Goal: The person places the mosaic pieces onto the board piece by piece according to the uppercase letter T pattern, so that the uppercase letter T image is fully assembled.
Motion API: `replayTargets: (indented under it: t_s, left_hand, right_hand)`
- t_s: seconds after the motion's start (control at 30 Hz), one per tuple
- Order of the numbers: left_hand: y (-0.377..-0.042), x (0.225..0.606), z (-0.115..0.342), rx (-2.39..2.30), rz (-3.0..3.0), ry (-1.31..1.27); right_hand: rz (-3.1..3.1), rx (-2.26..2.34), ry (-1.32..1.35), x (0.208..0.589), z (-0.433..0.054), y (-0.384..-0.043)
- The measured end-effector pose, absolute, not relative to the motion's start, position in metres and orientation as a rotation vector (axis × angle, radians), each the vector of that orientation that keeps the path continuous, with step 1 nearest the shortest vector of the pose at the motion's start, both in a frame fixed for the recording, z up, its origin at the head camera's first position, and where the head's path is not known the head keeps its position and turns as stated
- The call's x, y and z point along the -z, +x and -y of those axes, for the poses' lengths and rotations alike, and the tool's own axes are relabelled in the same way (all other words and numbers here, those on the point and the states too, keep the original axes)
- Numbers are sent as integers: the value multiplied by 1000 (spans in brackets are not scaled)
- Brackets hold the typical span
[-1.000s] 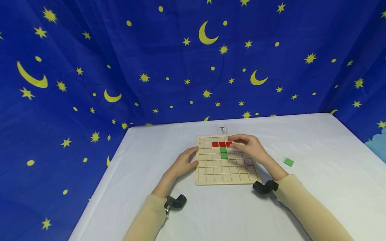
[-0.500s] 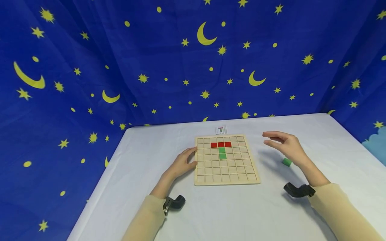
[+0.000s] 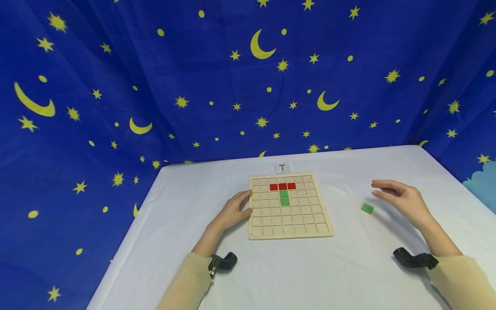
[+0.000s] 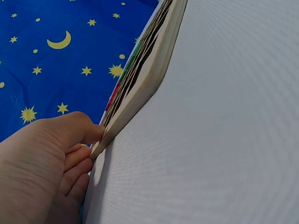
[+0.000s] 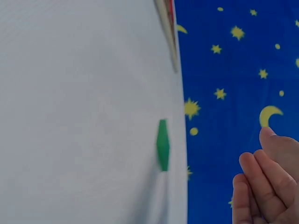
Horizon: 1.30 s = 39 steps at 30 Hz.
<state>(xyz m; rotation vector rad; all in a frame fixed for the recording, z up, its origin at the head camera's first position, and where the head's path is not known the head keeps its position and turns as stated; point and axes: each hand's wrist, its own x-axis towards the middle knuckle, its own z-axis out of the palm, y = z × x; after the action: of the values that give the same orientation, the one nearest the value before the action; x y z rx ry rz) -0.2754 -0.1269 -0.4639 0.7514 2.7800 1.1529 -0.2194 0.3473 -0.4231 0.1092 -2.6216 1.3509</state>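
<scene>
My left hand (image 3: 231, 212) touches the left edge of the pale wooden grid board (image 3: 291, 221), thumb and fingertips against its side. In the left wrist view, the thumb (image 4: 77, 128) and the fingers meet the board's edge. Three red square tiles (image 3: 282, 186) lie in a row on the board, with two green tiles (image 3: 284, 201) in a column below the middle one. My right hand (image 3: 407, 201) hovers over the table at the right, fingers loosely bent, holding nothing. Left of it and apart from it, a loose green tile (image 3: 367, 208) lies on the cloth.
Behind the board lies a small printed card (image 3: 282, 167) with a red and green T pattern on a grid. A white cloth (image 3: 294, 275) covers the table. Blue curtains (image 3: 217, 77) with yellow moons and stars hang behind and at the sides.
My right hand has left the rightmost red tile on the board and moved right, past the loose green tile. The left hand stays at the board's edge.
</scene>
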Motion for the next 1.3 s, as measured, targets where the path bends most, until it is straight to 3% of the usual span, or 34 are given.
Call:
replayTargets:
  t_s: [0.6, 0.93, 1.3]
  left_hand:
    - [-275, 464, 127, -1156, -2771, 754]
    - [-274, 462, 128, -1161, -2766, 751]
    - [-275, 464, 128, -1157, -2772, 766]
  right_hand:
    - [2748, -1142, 217, 465, -359, -217]
    - [2698, -1012, 348, 470, -356, -219]
    - [2701, -904, 316, 472, -361, -218]
